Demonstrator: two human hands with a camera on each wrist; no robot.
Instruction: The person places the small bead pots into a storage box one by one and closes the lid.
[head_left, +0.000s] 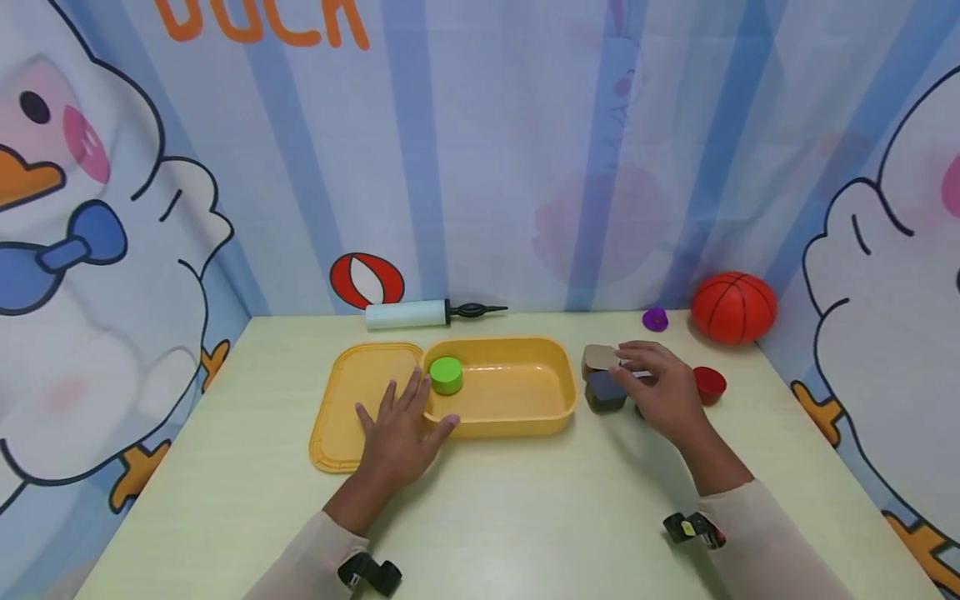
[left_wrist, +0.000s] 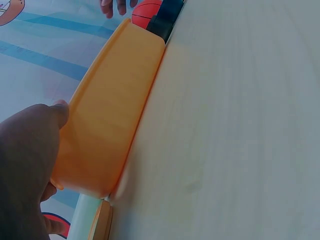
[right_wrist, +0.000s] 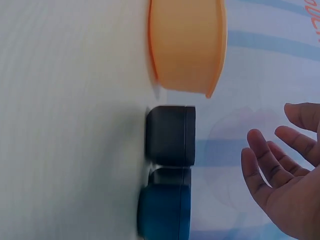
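Observation:
An orange rectangular container (head_left: 517, 427) stands mid-table with a green round piece (head_left: 446, 375) inside its left end. My left hand (head_left: 401, 437) rests at the container's near left corner, fingers spread, thumb along the front rim. In the left wrist view the thumb (left_wrist: 61, 112) touches the rim. My right hand (head_left: 663, 387) hovers above small lidded boxes, its fingers bent loosely with nothing between them. Among these boxes are a brown-topped one (head_left: 599, 358), a dark one (head_left: 606, 392) and a blue one (right_wrist: 165, 212). Part of the group is hidden under that hand.
A flat orange lid (head_left: 352, 417) lies left of the container. Behind stands a pale hand pump (head_left: 408, 315) with a black nozzle. To the right are a red cup (head_left: 709, 385), a small purple piece (head_left: 655, 319) and a red ball (head_left: 733, 307). A printed curtain (head_left: 495, 167) encloses the table.

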